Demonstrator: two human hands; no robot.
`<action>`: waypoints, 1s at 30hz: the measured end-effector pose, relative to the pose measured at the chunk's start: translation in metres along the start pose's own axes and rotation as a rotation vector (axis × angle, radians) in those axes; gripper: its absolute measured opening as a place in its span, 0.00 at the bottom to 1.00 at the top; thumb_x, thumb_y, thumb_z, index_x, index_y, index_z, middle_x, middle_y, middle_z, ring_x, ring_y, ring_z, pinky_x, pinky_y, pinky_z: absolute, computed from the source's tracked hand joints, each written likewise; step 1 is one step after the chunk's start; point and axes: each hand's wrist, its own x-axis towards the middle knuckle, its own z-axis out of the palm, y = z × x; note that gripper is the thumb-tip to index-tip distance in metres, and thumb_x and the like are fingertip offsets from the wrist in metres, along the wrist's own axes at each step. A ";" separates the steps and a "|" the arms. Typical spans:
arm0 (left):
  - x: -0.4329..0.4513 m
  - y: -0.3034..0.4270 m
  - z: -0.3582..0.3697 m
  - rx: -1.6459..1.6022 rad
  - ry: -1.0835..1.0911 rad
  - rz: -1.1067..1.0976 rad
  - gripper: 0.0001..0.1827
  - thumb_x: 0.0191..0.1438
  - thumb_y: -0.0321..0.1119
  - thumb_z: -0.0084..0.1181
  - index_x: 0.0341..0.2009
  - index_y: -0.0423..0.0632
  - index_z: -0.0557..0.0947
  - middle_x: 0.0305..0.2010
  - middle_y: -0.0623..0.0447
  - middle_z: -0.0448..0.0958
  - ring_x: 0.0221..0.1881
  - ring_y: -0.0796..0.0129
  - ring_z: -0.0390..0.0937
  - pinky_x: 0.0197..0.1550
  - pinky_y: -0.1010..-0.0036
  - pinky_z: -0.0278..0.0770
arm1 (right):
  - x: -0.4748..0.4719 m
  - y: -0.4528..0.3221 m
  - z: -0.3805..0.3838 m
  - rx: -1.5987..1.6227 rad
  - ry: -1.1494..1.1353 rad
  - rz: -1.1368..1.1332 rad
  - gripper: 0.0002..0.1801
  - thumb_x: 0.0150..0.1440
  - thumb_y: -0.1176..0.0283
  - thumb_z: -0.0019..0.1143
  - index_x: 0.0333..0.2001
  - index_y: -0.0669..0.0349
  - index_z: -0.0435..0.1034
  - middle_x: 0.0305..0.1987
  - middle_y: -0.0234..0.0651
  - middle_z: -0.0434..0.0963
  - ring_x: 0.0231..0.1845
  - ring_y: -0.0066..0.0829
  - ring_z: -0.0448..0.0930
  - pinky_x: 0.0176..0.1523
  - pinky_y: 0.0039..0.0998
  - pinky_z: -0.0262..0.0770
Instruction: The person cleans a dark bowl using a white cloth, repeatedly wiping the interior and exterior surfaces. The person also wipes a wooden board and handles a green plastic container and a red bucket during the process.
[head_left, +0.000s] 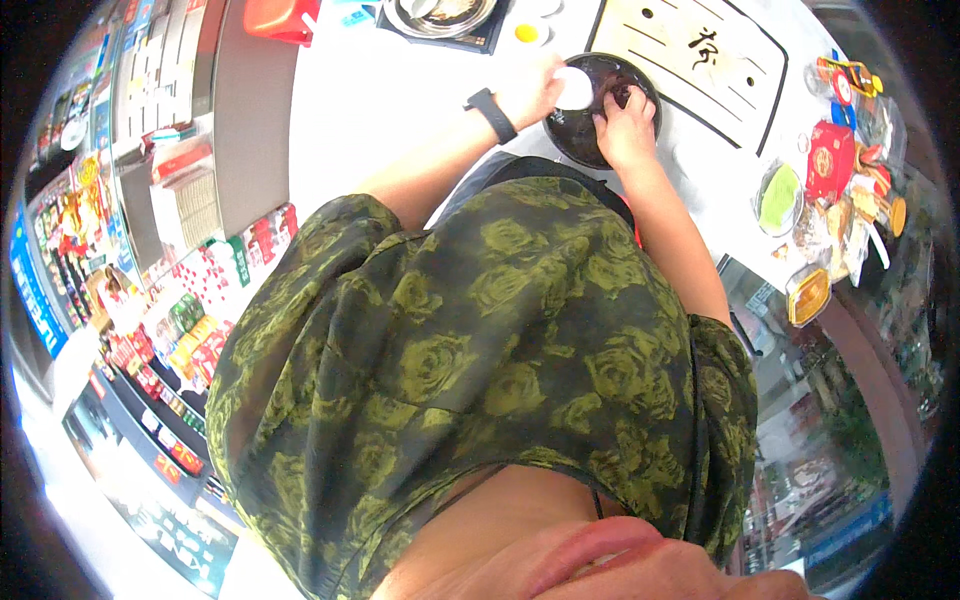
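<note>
A dark round basin (564, 141) stands on the white table, close in front of my body. At its left side my left hand (537, 90), below a dark wristband (491, 116), grips a small white round dish or cup (574, 89) over the rim. My right hand (628, 129) reaches into the basin from the right, fingers bent around or against something dark (621, 94); its exact hold is partly hidden. Just beyond the basin sits a small white dish with a yellow content (526, 33).
A metal pan (435, 28) rests on a dark cooktop at the back, with a red container (279, 16) to its left. A cream board with black markings (690, 64) lies beyond the basin. Food packets, a red package (829, 161) and a clear green-filled tub (778, 199) crowd the right edge.
</note>
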 end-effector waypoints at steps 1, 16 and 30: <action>-0.008 -0.014 -0.006 0.024 0.044 -0.027 0.11 0.55 0.30 0.48 0.41 0.39 0.71 0.21 0.48 0.72 0.18 0.71 0.72 0.20 0.77 0.70 | -0.001 -0.004 0.001 -0.095 0.076 -0.035 0.24 0.48 0.65 0.59 0.50 0.56 0.69 0.59 0.49 0.58 0.59 0.48 0.59 0.57 0.43 0.62; -0.051 -0.109 -0.046 0.230 0.314 -0.451 0.13 0.53 0.33 0.50 0.40 0.37 0.74 0.26 0.43 0.76 0.26 0.60 0.76 0.31 0.67 0.74 | 0.016 -0.005 0.012 -0.072 0.028 -0.129 0.23 0.49 0.66 0.58 0.51 0.50 0.68 0.51 0.41 0.63 0.55 0.44 0.61 0.55 0.44 0.60; -0.049 -0.091 -0.062 0.129 0.203 -0.606 0.20 0.51 0.41 0.54 0.40 0.37 0.75 0.35 0.34 0.77 0.40 0.45 0.76 0.45 0.60 0.73 | 0.014 -0.010 0.007 -0.059 -0.143 -0.130 0.26 0.51 0.63 0.56 0.55 0.46 0.65 0.52 0.45 0.61 0.55 0.46 0.62 0.55 0.46 0.62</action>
